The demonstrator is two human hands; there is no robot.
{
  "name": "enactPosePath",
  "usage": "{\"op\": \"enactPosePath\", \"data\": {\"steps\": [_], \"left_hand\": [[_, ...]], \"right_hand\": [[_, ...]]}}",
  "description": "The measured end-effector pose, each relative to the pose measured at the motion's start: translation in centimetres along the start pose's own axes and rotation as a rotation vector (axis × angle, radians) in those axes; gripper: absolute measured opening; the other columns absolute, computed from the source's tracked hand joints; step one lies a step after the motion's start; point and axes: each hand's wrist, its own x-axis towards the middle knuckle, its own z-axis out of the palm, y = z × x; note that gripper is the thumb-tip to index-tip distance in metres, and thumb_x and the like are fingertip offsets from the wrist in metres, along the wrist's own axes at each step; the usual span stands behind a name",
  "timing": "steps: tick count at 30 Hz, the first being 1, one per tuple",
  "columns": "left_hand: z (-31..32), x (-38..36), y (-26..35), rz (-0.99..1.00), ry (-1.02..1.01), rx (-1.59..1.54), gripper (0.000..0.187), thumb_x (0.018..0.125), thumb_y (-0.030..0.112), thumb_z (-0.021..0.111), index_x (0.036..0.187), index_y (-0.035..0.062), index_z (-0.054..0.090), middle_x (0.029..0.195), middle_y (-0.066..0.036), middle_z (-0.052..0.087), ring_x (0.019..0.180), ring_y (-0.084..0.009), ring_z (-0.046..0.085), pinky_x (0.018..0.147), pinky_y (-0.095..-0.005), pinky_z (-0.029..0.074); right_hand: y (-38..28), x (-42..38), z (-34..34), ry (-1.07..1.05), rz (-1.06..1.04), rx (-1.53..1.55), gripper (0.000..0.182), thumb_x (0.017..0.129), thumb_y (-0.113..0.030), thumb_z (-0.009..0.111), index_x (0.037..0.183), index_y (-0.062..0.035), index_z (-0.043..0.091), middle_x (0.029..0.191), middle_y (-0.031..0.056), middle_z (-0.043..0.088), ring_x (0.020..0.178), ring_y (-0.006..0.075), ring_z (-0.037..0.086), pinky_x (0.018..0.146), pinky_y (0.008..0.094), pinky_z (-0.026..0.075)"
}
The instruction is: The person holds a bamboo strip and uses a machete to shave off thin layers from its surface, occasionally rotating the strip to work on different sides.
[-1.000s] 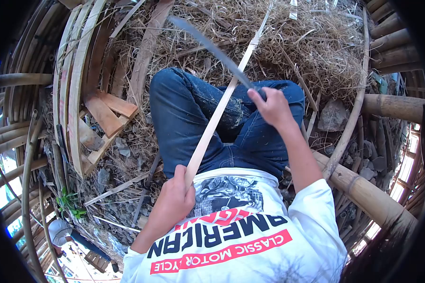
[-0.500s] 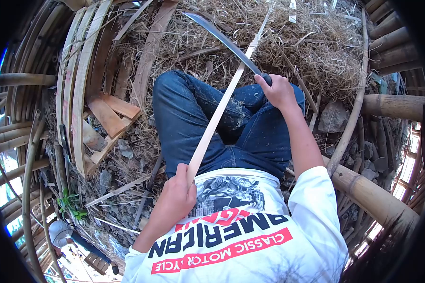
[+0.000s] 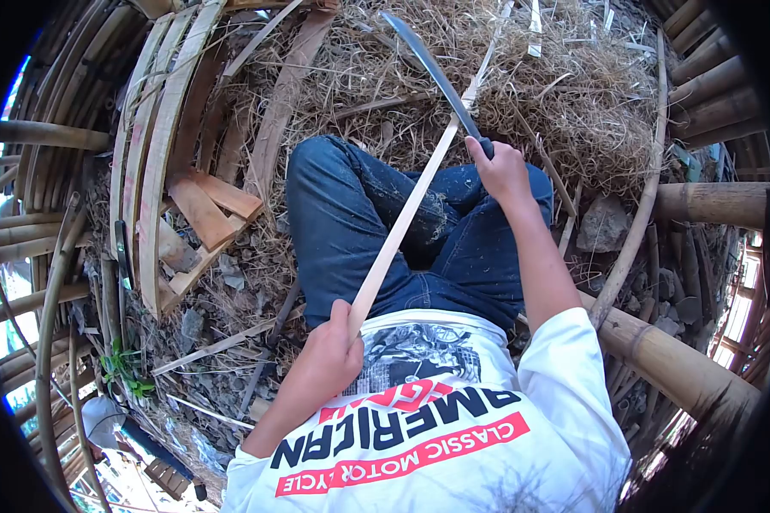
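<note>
My right hand [image 3: 503,173] is closed round the dark handle of a long, slightly curved machete [image 3: 437,74], its tip pointing forward and left. The blade crosses a long, pale bamboo strip [image 3: 407,214] just ahead of my knees. In front of my stomach, my left hand [image 3: 327,349] grips the near end of that strip. From there the strip slants up and right over my crossed legs in blue jeans [image 3: 342,231], its far end lying over a heap of shavings.
Curly shavings [image 3: 573,111] cover the ground ahead. Long wooden slats [image 3: 169,154] and short reddish boards [image 3: 201,212] lie to the left. On the right are a thick bamboo pole [image 3: 667,355] and a grey stone [image 3: 604,224]. Another person [image 3: 104,422] appears far off at lower left.
The machete's tip has swung right and now points more steeply forward, with the blade still across the strip. My left hand and the strip have shifted slightly right in view.
</note>
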Motion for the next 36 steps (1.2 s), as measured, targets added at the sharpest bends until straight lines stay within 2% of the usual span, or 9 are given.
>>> {"op": "enactPosePath", "data": {"steps": [7, 12, 21, 26, 28, 31, 33, 35, 36], "left_hand": [[-0.5, 0.7, 0.0, 0.034, 0.071, 0.014, 0.020, 0.091, 0.008, 0.055, 0.105, -0.0004, 0.043, 0.075, -0.030, 0.058, 0.073, -0.0495, 0.059, 0.063, -0.0486, 0.044], [-1.2, 0.1, -0.3, 0.011, -0.012, 0.000, 0.023, 0.092, 0.009, 0.054, 0.108, -0.0025, 0.041, 0.075, -0.033, 0.059, 0.076, -0.0507, 0.060, 0.066, -0.0525, 0.046], [-1.4, 0.7, -0.6, 0.051, -0.051, -0.115, 0.018, 0.092, 0.005, 0.050, 0.107, -0.0014, 0.042, 0.070, -0.028, 0.058, 0.067, -0.0441, 0.062, 0.060, -0.0466, 0.046], [-2.1, 0.7, -0.2, 0.002, -0.063, -0.097, 0.017, 0.092, 0.004, 0.049, 0.107, -0.0014, 0.042, 0.071, -0.027, 0.059, 0.068, -0.0419, 0.063, 0.060, -0.0465, 0.046], [-1.9, 0.0, -0.5, 0.003, -0.031, -0.111, 0.012, 0.091, 0.003, 0.050, 0.100, 0.0008, 0.044, 0.069, -0.016, 0.052, 0.060, -0.0246, 0.053, 0.057, -0.0380, 0.041], [-1.5, 0.3, -1.0, -0.005, -0.033, -0.079, 0.012, 0.092, 0.003, 0.050, 0.101, 0.0008, 0.044, 0.068, -0.016, 0.052, 0.060, -0.0245, 0.054, 0.057, -0.0388, 0.041], [-1.2, 0.6, -0.4, -0.019, -0.098, -0.103, 0.019, 0.091, 0.005, 0.049, 0.105, -0.0016, 0.040, 0.073, -0.031, 0.058, 0.073, -0.0502, 0.060, 0.065, -0.0510, 0.045], [-1.0, 0.7, 0.0, -0.001, -0.085, -0.127, 0.016, 0.091, 0.005, 0.048, 0.103, -0.0014, 0.039, 0.070, -0.029, 0.057, 0.069, -0.0476, 0.060, 0.062, -0.0493, 0.045], [-1.0, 1.0, 0.0, -0.035, -0.094, -0.194, 0.012, 0.092, 0.004, 0.049, 0.100, 0.0002, 0.041, 0.069, -0.020, 0.053, 0.064, -0.0331, 0.053, 0.059, -0.0423, 0.042]], "right_hand": [[-2.4, -5.9, 0.4, -0.072, -0.109, 0.111, 0.059, 0.088, -0.057, 0.059, 0.079, 0.0005, 0.066, 0.073, 0.0257, 0.066, 0.078, 0.0444, 0.066, 0.071, 0.0498, 0.052], [-0.4, -4.6, -1.2, -0.022, -0.251, -0.183, 0.062, 0.085, -0.065, 0.058, 0.076, -0.0044, 0.065, 0.071, 0.0218, 0.067, 0.073, 0.0401, 0.068, 0.066, 0.0495, 0.054], [-0.2, -2.3, -1.9, 0.086, -0.094, -0.240, 0.065, 0.086, -0.064, 0.057, 0.076, -0.0005, 0.064, 0.070, 0.0237, 0.066, 0.073, 0.0414, 0.068, 0.065, 0.0478, 0.055], [-1.0, -4.9, -2.1, 0.028, -0.324, -0.346, 0.063, 0.087, -0.065, 0.055, 0.076, -0.0039, 0.062, 0.067, 0.0211, 0.066, 0.071, 0.0388, 0.069, 0.063, 0.0484, 0.055], [0.7, -3.0, -2.2, 0.053, -0.240, -0.326, 0.063, 0.087, -0.065, 0.054, 0.076, -0.0035, 0.063, 0.068, 0.0214, 0.066, 0.071, 0.0394, 0.069, 0.064, 0.0485, 0.055], [2.8, 0.2, -3.2, 0.139, -0.017, -0.226, 0.065, 0.088, -0.064, 0.053, 0.075, -0.0011, 0.065, 0.069, 0.0229, 0.066, 0.072, 0.0416, 0.068, 0.066, 0.0494, 0.054], [2.8, 0.2, -3.7, 0.161, -0.047, -0.284, 0.066, 0.089, -0.062, 0.052, 0.075, 0.0009, 0.066, 0.070, 0.0240, 0.066, 0.072, 0.0427, 0.067, 0.067, 0.0505, 0.053], [2.9, -1.3, -4.3, 0.126, -0.069, -0.298, 0.067, 0.090, -0.062, 0.053, 0.074, 0.0015, 0.066, 0.069, 0.0242, 0.066, 0.071, 0.0425, 0.067, 0.067, 0.0515, 0.053], [2.4, -2.3, -4.3, 0.119, -0.068, -0.267, 0.065, 0.089, -0.061, 0.055, 0.074, 0.0012, 0.065, 0.069, 0.0245, 0.065, 0.070, 0.0424, 0.067, 0.066, 0.0517, 0.053]]}}
